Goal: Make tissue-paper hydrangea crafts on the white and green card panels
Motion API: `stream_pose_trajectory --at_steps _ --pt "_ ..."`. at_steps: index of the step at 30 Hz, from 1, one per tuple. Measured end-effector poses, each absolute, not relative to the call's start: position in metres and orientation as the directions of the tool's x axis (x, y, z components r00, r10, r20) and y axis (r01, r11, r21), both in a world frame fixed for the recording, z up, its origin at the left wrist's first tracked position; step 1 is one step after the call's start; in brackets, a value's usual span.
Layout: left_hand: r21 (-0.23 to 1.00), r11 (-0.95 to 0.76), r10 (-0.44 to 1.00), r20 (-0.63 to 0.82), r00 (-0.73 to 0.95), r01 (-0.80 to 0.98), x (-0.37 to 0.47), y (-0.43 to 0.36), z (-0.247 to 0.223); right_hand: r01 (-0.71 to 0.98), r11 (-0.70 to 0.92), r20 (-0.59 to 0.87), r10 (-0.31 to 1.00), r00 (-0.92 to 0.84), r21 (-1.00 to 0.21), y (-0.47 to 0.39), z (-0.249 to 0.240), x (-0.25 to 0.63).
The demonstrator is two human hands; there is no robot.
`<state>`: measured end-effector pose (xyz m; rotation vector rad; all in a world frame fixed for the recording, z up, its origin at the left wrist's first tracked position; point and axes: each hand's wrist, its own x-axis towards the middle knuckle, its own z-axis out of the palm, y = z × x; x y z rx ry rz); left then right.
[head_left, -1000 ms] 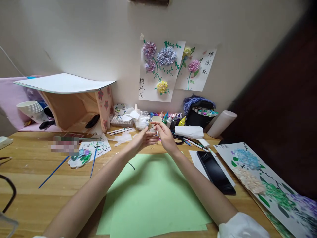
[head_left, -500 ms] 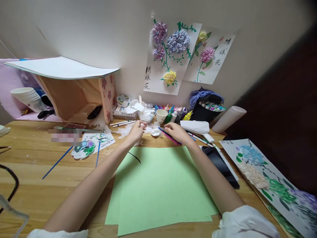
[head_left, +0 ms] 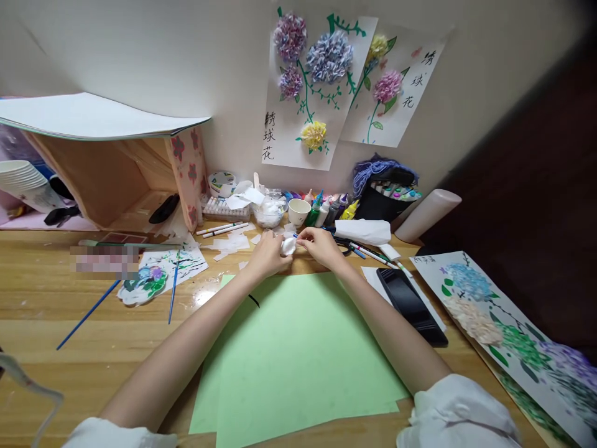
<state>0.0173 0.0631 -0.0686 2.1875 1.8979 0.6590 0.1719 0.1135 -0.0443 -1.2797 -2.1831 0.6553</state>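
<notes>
My left hand (head_left: 271, 255) is closed at the far edge of the green paper (head_left: 298, 348), its thumb and fingers around a small white lump (head_left: 288, 247). Fingers pinched, my right hand (head_left: 319, 247) meets it from the other side, close against the lump. A small blue tip (head_left: 295, 236) shows at its fingertips; what it belongs to is hidden. Just beyond the hands stand a white paper cup (head_left: 298, 213) and a clear bowl with white stuff (head_left: 269, 213). Behind my right hand lie black-handled scissors (head_left: 344, 247), partly covered.
Paint bottles (head_left: 321, 211) line the wall. To the right are a black phone (head_left: 413, 305), white-capped pens (head_left: 373, 254) and a flower picture (head_left: 494, 323). On the left lie a paint-smeared palette (head_left: 142, 286), blue brushes (head_left: 88, 314) and an open box (head_left: 116, 168).
My hands have come together; my left hand moved right, onto the white lump that lay on the table. The dark and pink sticks by my right hand no longer show. The view shifted slightly.
</notes>
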Motion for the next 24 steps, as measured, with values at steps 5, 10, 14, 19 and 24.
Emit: stream_pose_trajectory --at_steps 5,10,14,19,24 --pt "0.363 -0.127 0.981 0.184 0.063 0.923 0.021 0.053 -0.042 0.55 0.504 0.224 0.839 -0.496 -0.666 0.111 -0.028 0.177" --pt "0.628 -0.098 0.989 -0.026 0.147 0.772 0.017 0.045 -0.017 0.535 0.613 0.368 0.784 -0.499 -0.581 0.101 -0.013 0.179" --pt "0.867 0.037 0.984 -0.118 0.132 0.497 0.014 0.046 -0.008 0.367 0.728 0.503 0.673 -0.542 -0.579 0.094 -0.004 0.179" --pt "0.963 -0.051 0.979 -0.004 0.204 0.264 0.013 0.046 -0.005 0.204 0.672 0.484 0.68 -0.55 -0.712 0.095 -0.001 0.179" --pt "0.937 -0.093 0.931 -0.038 0.363 0.337 0.006 0.039 0.011 0.064 0.589 0.464 0.695 -0.55 -0.806 0.098 0.012 0.189"
